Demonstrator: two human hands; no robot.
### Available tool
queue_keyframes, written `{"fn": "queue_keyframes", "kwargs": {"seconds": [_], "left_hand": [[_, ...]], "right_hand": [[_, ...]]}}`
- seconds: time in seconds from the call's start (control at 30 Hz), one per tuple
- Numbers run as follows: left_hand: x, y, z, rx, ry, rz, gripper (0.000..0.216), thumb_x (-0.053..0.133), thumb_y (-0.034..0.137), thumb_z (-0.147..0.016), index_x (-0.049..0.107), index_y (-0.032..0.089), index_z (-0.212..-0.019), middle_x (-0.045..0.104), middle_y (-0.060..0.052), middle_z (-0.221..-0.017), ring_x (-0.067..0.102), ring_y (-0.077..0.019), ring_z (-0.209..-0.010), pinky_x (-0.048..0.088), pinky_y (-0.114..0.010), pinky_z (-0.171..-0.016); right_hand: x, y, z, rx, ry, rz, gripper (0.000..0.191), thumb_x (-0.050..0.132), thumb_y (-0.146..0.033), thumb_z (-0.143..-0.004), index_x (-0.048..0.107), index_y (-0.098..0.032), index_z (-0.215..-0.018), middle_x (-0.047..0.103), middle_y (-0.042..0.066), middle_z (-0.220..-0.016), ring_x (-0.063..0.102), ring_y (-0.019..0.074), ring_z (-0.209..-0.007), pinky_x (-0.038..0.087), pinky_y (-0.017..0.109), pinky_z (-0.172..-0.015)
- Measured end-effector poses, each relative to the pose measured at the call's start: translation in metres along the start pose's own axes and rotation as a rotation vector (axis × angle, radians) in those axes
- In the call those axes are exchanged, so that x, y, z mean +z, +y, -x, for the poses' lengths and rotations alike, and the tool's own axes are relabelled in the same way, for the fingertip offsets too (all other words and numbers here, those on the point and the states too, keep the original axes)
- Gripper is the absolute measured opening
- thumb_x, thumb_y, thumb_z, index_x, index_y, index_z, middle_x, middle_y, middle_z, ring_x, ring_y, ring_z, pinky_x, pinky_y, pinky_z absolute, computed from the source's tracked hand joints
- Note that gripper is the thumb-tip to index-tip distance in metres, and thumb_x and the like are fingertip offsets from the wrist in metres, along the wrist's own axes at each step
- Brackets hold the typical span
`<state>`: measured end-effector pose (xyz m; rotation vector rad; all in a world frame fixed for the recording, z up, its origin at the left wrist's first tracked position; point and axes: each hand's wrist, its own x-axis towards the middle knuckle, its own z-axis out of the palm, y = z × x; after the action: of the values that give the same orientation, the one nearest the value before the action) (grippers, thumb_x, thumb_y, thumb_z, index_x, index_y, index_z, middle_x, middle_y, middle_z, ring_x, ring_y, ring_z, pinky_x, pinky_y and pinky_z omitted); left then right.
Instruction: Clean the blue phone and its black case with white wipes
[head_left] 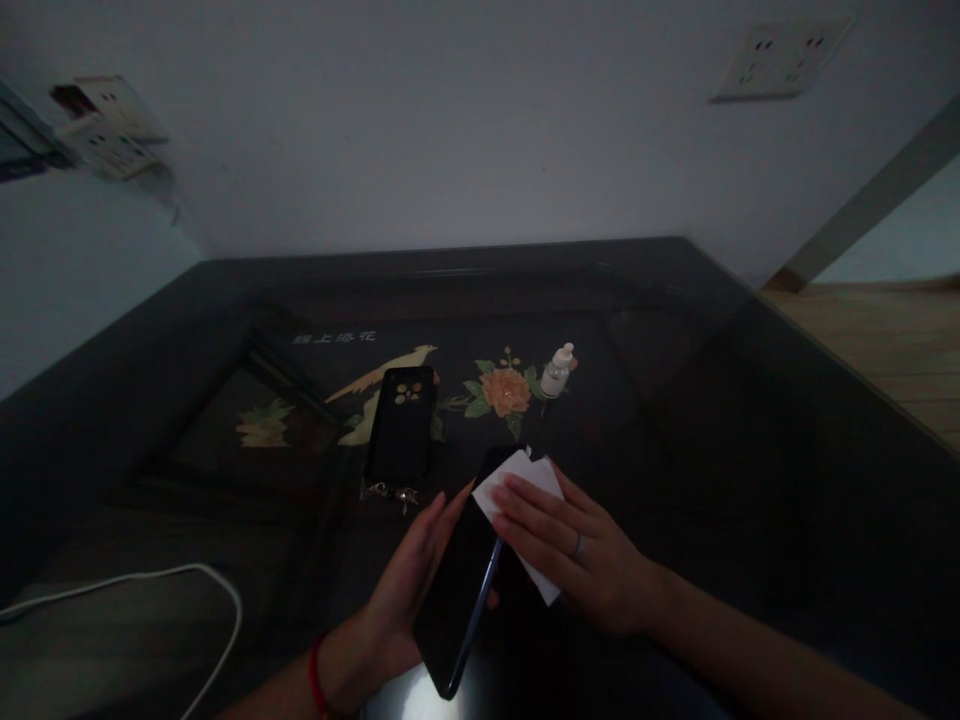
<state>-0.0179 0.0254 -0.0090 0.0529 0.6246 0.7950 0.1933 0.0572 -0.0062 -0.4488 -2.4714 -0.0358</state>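
Observation:
A dark smartphone point(455, 600) lies tilted in my left hand point(403, 592), whose fingers wrap round it from the left and from beneath. Over the phone's far end, my right hand point(581, 550) presses a white wipe point(544, 585) with its fingers laid across the cloth. Beyond my left hand, a black phone case point(401, 430) with camera cutouts and a beaded charm at its near end rests on the table. Farther to the right stands a small dropper bottle point(556, 372) with a white top.
The dark glossy table point(675, 420) carries a printed bird and flower point(504, 390). A white cable point(202, 568) curves over the left side. Wall sockets point(784, 58) are at the upper right, others point(112, 125) at the upper left.

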Motion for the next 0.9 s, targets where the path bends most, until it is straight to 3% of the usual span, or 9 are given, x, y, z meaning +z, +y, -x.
{"fn": "queue_keyframes", "kwargs": {"seconds": [0.2, 0.27, 0.37, 0.47, 0.67, 0.8, 0.9], "left_hand": [[-0.003, -0.003, 0.000, 0.054, -0.006, -0.003, 0.050, 0.040, 0.039, -0.095, 0.037, 0.025, -0.142, 0.071, 0.000, -0.077, 0.066, -0.0145, -0.059, 0.052, -0.026, -0.060], [-0.003, -0.004, 0.000, 0.094, 0.006, -0.014, 0.051, 0.042, 0.038, -0.095, 0.036, 0.024, -0.143, 0.073, -0.002, -0.094, 0.068, -0.0155, -0.076, 0.051, -0.028, -0.076], [-0.001, -0.004, 0.001, 0.137, 0.116, -0.054, 0.053, 0.041, 0.039, -0.094, 0.035, 0.024, -0.145, 0.066, -0.002, -0.122, 0.061, -0.0168, -0.108, 0.038, -0.028, -0.100], [0.003, -0.003, 0.000, 0.134, 0.141, -0.049, 0.055, 0.039, 0.040, -0.095, 0.030, 0.025, -0.147, 0.060, -0.004, -0.131, 0.056, -0.0189, -0.118, 0.031, -0.031, -0.106], [0.004, -0.001, 0.001, 0.084, 0.112, -0.005, 0.056, 0.043, 0.042, -0.092, 0.034, 0.024, -0.145, 0.070, -0.007, -0.111, 0.067, -0.0224, -0.096, 0.038, -0.037, -0.098], [0.003, 0.001, 0.003, 0.051, 0.092, 0.010, 0.048, 0.041, 0.040, -0.094, 0.048, 0.019, -0.136, 0.073, -0.005, -0.088, 0.069, -0.0179, -0.076, 0.045, -0.030, -0.083], [0.005, 0.002, 0.004, 0.051, 0.083, 0.009, 0.046, 0.036, 0.039, -0.095, 0.051, 0.018, -0.133, 0.073, -0.004, -0.085, 0.069, -0.0171, -0.074, 0.046, -0.029, -0.080]], "right_hand": [[-0.003, -0.007, -0.005, -0.037, 0.021, -0.019, 0.040, 0.025, -0.015, -0.100, 0.053, -0.005, -0.127, 0.056, 0.012, -0.134, 0.034, 0.0226, -0.137, 0.019, 0.046, -0.117], [-0.005, -0.011, -0.007, -0.071, 0.020, -0.032, 0.039, 0.027, -0.013, -0.099, 0.057, -0.005, -0.122, 0.060, 0.012, -0.128, 0.041, 0.0229, -0.134, 0.019, 0.049, -0.117], [-0.008, -0.018, -0.010, -0.146, 0.022, -0.060, 0.036, 0.031, -0.010, -0.097, 0.062, -0.007, -0.115, 0.066, 0.010, -0.120, 0.049, 0.0217, -0.127, 0.017, 0.052, -0.117], [-0.009, -0.026, -0.012, -0.229, 0.000, -0.070, 0.031, 0.039, -0.013, -0.095, 0.064, -0.010, -0.114, 0.065, 0.008, -0.122, 0.051, 0.0210, -0.126, 0.019, 0.052, -0.116], [-0.008, -0.029, -0.014, -0.313, -0.032, -0.060, 0.032, 0.038, -0.020, -0.098, 0.062, -0.019, -0.120, 0.057, 0.001, -0.133, 0.039, 0.0191, -0.135, 0.025, 0.047, -0.116], [-0.007, -0.024, -0.014, -0.228, 0.025, -0.096, 0.034, 0.037, -0.014, -0.097, 0.060, -0.012, -0.122, 0.059, 0.005, -0.132, 0.039, 0.0209, -0.135, 0.030, 0.042, -0.115], [-0.007, -0.023, -0.012, -0.171, 0.012, -0.085, 0.035, 0.035, -0.011, -0.097, 0.061, -0.008, -0.120, 0.060, 0.010, -0.129, 0.041, 0.0225, -0.133, 0.033, 0.042, -0.113]]}}
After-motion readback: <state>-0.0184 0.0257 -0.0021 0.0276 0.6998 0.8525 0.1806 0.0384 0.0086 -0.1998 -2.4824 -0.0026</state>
